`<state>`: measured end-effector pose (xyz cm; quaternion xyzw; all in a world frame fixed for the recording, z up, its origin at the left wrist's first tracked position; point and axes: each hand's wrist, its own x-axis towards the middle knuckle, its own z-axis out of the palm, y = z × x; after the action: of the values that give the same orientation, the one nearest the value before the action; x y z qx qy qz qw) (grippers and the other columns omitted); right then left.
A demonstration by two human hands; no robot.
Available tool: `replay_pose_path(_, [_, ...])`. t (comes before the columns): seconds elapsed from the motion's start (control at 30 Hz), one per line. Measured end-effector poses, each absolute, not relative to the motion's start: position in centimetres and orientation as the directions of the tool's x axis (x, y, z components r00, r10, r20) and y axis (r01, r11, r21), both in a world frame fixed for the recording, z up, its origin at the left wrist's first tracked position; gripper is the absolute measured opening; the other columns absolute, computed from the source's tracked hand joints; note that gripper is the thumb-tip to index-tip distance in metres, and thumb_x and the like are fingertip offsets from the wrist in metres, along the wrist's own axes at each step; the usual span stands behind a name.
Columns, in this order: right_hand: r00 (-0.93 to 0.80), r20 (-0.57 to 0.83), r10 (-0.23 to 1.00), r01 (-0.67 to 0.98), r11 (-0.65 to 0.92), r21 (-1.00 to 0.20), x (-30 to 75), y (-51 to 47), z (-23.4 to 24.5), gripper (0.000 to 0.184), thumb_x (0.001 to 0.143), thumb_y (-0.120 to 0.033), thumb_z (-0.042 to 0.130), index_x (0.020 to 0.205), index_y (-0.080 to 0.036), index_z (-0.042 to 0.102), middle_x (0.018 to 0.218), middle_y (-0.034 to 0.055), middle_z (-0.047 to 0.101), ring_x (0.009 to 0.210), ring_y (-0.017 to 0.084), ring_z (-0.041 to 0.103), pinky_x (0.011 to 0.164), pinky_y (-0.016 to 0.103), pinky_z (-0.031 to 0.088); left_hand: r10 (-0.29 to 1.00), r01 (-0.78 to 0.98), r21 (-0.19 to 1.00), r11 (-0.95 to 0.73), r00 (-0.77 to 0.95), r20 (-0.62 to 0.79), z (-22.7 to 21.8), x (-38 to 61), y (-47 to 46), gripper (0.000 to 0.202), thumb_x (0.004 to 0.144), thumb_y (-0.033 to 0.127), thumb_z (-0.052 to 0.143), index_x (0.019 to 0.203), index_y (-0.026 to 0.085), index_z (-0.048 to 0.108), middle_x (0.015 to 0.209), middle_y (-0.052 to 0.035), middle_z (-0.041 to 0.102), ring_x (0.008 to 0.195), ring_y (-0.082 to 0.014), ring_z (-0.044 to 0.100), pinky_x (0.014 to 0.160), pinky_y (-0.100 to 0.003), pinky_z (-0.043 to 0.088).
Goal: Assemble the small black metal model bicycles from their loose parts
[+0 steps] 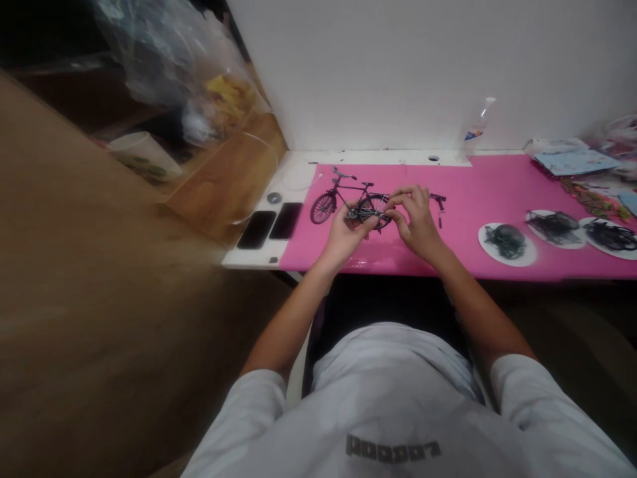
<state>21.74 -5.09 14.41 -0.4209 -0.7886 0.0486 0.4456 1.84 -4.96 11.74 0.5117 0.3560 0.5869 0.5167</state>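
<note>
A small black model bicycle stands over the pink sheet, its handlebars to the left. My left hand is closed on its lower rear part, thumb against the rear wheel. At the back of that wheel my right hand has its thumb and fingers curled in a pinch; whatever sits between the fingertips is too small to make out. Just beyond the right hand lie a small black part and a thin dark piece.
Two dark phones lie at the table's left end near a small round disc. On the right are white plates of dark thin parts. A clear bottle stands by the white wall. Blue packets lie far right.
</note>
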Motion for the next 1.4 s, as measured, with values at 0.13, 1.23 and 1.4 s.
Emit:
replay_pose_path(0.13, [-0.236, 0.721, 0.652, 0.587, 0.687, -0.429, 21.7, -5.1, 14.4, 0.035, 0.111, -0.059, 0.055, 0.106, -0.027, 0.07, 0.12, 0.0119, 0.064, 0.125, 0.036, 0.059, 0.121, 0.072, 0.041, 0.967, -0.279, 0.933, -0.226, 0.055, 0.25, 12.5, 2.1, -5.5, 0.078, 0.065, 0.057, 0.103, 0.117, 0.021, 0.056, 0.096, -0.0011, 0.072, 0.075, -0.0125, 0.069, 0.055, -0.021, 0.05])
replay_pose_path(1.23, [-0.386, 0.754, 0.531, 0.738, 0.668, -0.092, 20.8, -6.8, 14.6, 0.039, 0.117, -0.049, 0.04, 0.107, -0.023, 0.067, 0.107, 0.0116, 0.067, 0.102, 0.03, 0.055, 0.093, 0.045, 0.042, 0.912, -0.274, 0.879, -0.39, 0.017, 0.409, 13.2, 2.6, -6.4, 0.07, 0.066, 0.062, 0.102, 0.094, 0.022, 0.052, 0.08, 0.0038, 0.064, 0.071, -0.0105, 0.066, 0.071, -0.024, 0.059])
replay_pose_path(1.4, [-0.384, 0.767, 0.514, 0.723, 0.684, -0.097, 21.0, -6.6, 14.8, 0.038, 0.118, -0.044, 0.039, 0.104, -0.022, 0.066, 0.105, 0.0116, 0.067, 0.098, 0.029, 0.055, 0.089, 0.043, 0.042, 0.914, -0.298, 0.879, -0.372, 0.047, 0.402, 13.0, 2.6, -6.5, 0.068, 0.069, 0.06, 0.101, 0.099, 0.022, 0.055, 0.088, 0.0015, 0.069, 0.077, -0.0129, 0.071, 0.076, -0.028, 0.064])
